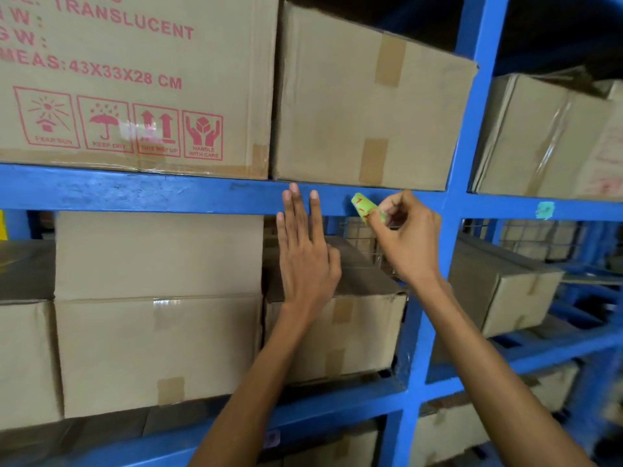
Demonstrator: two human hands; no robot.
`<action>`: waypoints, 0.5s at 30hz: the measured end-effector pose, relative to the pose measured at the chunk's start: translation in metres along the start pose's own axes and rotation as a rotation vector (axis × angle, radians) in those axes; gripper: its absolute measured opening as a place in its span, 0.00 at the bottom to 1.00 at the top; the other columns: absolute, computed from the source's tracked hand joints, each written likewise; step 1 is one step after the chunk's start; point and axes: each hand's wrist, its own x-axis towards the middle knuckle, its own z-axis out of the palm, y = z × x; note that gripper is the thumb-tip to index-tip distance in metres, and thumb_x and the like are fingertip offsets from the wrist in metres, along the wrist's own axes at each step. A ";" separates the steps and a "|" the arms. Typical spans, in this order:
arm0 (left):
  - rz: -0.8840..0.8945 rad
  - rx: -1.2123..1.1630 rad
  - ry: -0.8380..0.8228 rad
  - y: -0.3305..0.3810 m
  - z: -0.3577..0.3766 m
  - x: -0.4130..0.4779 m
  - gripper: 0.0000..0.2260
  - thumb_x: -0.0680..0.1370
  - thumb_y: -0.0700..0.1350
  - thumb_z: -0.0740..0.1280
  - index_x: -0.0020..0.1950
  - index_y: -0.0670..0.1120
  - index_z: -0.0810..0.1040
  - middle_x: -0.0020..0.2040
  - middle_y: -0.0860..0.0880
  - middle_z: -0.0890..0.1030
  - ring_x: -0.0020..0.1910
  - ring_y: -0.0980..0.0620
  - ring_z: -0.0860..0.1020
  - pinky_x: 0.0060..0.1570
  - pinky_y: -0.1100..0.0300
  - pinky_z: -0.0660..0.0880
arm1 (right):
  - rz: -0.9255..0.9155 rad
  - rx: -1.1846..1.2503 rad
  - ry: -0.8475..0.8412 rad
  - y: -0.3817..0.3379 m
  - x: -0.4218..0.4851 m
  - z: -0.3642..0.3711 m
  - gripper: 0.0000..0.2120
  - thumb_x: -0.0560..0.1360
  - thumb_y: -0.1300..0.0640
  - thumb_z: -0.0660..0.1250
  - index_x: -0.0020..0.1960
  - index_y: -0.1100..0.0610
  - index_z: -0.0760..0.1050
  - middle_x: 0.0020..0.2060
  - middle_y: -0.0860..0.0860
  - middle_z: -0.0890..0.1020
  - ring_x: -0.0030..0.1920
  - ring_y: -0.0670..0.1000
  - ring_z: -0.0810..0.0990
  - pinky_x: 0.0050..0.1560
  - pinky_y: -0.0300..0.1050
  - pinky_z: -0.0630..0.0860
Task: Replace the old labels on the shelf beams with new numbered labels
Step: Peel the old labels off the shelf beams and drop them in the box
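Two grips at the beam
Left grip lay flat, fingers straight, touching the beam; right grip pinched a green label.

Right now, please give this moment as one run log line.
left hand: fingers straight on beam | right hand: pinches curled green label at beam | teal label: on beam, right of post

Blue shelf before me. Upper beam carries printed carton, with plain carton just beside. Lower level: tall carton, short carton touching it. Green label stuck on right bay's beam.
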 end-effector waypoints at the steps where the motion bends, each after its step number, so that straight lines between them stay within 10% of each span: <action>1: -0.010 -0.011 0.001 0.011 0.006 0.000 0.42 0.73 0.44 0.62 0.84 0.40 0.46 0.84 0.34 0.45 0.84 0.37 0.42 0.82 0.41 0.46 | 0.007 0.001 -0.004 0.009 0.002 -0.009 0.15 0.73 0.46 0.71 0.40 0.58 0.75 0.32 0.49 0.80 0.34 0.51 0.79 0.40 0.48 0.79; 9: 0.000 -0.072 -0.002 0.104 0.062 0.017 0.42 0.74 0.46 0.64 0.84 0.40 0.48 0.84 0.34 0.46 0.84 0.36 0.44 0.82 0.41 0.43 | 0.038 -0.098 0.044 0.093 0.026 -0.081 0.07 0.73 0.60 0.74 0.41 0.54 0.77 0.32 0.42 0.78 0.33 0.40 0.77 0.38 0.27 0.71; 15: 0.082 -0.119 -0.064 0.184 0.115 0.019 0.40 0.76 0.47 0.62 0.84 0.41 0.49 0.85 0.37 0.47 0.84 0.40 0.44 0.82 0.42 0.42 | 0.074 -0.127 0.075 0.150 0.044 -0.135 0.06 0.73 0.57 0.75 0.46 0.52 0.78 0.31 0.40 0.81 0.33 0.37 0.80 0.42 0.41 0.79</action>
